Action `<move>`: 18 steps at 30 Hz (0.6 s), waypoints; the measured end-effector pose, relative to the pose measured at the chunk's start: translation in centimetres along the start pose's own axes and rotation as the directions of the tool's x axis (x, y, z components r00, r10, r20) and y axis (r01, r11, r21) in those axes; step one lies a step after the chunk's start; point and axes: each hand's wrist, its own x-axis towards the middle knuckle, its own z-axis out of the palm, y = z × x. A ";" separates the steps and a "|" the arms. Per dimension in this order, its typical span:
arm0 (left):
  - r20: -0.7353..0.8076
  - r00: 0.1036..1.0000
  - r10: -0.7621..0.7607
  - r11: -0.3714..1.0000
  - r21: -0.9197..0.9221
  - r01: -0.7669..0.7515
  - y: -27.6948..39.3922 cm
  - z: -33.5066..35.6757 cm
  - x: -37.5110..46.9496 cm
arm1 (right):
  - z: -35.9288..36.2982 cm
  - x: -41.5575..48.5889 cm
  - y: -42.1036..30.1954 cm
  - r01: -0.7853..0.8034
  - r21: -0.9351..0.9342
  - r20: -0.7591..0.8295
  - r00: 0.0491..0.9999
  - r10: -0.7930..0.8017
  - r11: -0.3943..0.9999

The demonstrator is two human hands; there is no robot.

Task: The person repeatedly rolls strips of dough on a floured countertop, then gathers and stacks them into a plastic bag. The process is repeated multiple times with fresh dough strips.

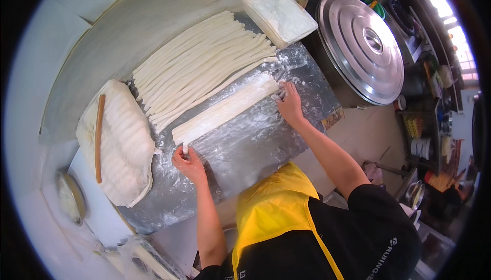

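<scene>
A long, flat strip of floured dough (226,107) lies across the dark worktop (245,149), running from lower left to upper right. At its near left end, my left hand (190,166) pinches a small narrow tail of dough between thumb and fingers. My right hand (290,105) is at the strip's far right end, fingers curled and floury; whether it grips the dough is hard to tell. Just behind the strip, many thin dough ropes (203,65) lie side by side in a flat row, roughly parallel to it.
On the left, a wooden rolling pin (99,138) rests on a large covered mound (126,145). A white tub of flour (280,13) stands at the back. Beyond the worktop's right edge is a big metal pot with a lid (360,47). A metal bowl (73,197) sits far left.
</scene>
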 end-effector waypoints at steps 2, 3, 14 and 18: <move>-0.012 0.999 0.030 0.999 0.013 -0.030 0.4 0.1 0.0 | 0.1 0.5 -0.7 -0.154 -0.064 0.098 0.982 0.160 0.986; -0.022 0.999 0.050 0.999 0.019 -0.049 0.5 0.1 0.1 | 0.0 0.6 -1.1 -0.103 -0.134 0.101 0.988 0.117 0.986; 0.081 0.997 -0.008 1.000 -0.022 0.010 0.6 0.9 0.5 | 1.3 -0.4 -2.6 0.065 -0.295 -0.009 0.997 -0.071 0.953; 0.113 0.993 -0.031 0.999 -0.033 0.035 1.7 0.4 -2.3 | 1.8 -4.6 -1.9 0.241 -0.117 0.113 0.967 -0.228 0.964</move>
